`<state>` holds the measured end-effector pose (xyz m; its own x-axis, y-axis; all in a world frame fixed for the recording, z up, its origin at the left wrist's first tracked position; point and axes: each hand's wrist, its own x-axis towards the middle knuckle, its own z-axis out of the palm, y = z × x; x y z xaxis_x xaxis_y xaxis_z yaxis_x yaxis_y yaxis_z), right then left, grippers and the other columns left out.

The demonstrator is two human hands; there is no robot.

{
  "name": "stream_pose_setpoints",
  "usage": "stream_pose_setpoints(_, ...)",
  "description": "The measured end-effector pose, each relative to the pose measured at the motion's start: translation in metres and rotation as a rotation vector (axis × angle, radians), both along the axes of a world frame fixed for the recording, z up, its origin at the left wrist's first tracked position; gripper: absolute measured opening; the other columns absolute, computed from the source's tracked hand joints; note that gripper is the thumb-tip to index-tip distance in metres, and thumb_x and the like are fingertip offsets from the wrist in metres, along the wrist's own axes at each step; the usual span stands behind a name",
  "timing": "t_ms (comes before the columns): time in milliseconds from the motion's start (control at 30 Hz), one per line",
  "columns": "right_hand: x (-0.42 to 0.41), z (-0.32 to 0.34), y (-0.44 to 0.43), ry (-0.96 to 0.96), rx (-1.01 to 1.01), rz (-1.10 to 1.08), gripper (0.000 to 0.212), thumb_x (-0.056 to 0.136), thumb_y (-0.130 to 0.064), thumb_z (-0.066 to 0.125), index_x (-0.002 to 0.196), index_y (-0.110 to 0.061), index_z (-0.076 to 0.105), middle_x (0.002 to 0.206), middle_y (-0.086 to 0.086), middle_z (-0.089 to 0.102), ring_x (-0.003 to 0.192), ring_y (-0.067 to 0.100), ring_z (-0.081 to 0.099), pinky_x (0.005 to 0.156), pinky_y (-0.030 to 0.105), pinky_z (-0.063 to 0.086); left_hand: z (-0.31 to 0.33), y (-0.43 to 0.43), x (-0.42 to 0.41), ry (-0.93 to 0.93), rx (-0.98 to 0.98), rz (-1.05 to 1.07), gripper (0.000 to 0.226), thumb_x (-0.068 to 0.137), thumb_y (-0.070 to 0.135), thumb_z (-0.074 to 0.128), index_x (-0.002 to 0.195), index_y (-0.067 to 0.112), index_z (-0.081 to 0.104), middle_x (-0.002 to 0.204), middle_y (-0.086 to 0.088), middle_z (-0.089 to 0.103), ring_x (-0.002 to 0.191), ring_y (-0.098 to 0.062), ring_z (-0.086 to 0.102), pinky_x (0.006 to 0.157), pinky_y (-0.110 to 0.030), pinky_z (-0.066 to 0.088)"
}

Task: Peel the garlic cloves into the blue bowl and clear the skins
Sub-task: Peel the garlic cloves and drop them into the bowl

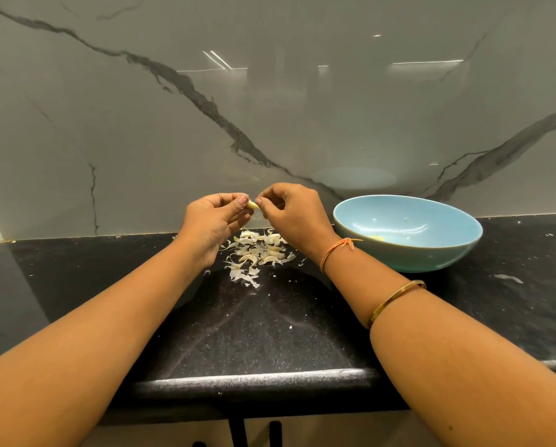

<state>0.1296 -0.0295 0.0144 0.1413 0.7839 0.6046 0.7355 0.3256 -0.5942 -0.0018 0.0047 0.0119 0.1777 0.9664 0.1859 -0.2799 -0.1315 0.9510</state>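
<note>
Pinching one garlic clove (252,204) between left hand (218,217) and right hand (289,211), above garlic skins (257,256) at 12 o'clock; blue bowl (431,258) at 2 o'clock. Could slip from a loose pinch into skins.

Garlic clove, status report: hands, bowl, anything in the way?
Left hand and right hand both pinch the garlic clove above the skins pile. Blue bowl right of hands, unobstructed. Pile not yet cleared.

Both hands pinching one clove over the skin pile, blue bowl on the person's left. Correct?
Not quite: the head view shows the blue bowl on the person's right. The left hand and right hand do pinch one clove over the skin pile.
</note>
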Motion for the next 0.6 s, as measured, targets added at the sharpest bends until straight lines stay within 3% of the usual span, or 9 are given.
stream_pose_setpoints(233,0.003,0.001,-0.002,0.175,-0.041,0.073,0.009,0.085,-0.017,0.068,0.087,-0.009,0.070,0.076,0.005,0.069,0.073,0.018,0.065,0.075,0.039,0.057,0.003,-0.003,0.002,0.003,0.038,-0.070,0.013,0.083,-0.005,0.060,0.087,0.005,0.067,0.083,-0.006,0.071,0.076,-0.010,0.069,0.073,-0.018,0.056)
stream_pose_setpoints(400,0.005,0.006,-0.004,0.147,-0.056,0.069,0.016,0.083,-0.019,0.069,0.098,-0.012,0.067,0.080,0.000,0.064,0.075,0.012,0.059,0.077,0.032,0.055,0.003,-0.004,0.002,0.076,0.093,-0.035,0.015,0.079,-0.007,0.064,0.086,0.007,0.067,0.086,-0.007,0.070,0.080,-0.012,0.067,0.073,-0.019,0.056)
stream_pose_setpoints(600,0.011,0.024,-0.014,-0.148,0.090,-0.155,0.013,0.088,-0.017,0.060,0.095,-0.009,0.067,0.093,0.007,0.065,0.086,0.022,0.059,0.074,0.029,0.048,0.001,-0.002,0.002,0.237,0.268,0.045,0.020,0.083,-0.006,0.063,0.087,0.013,0.067,0.086,-0.004,0.067,0.080,-0.009,0.063,0.070,-0.013,0.054)
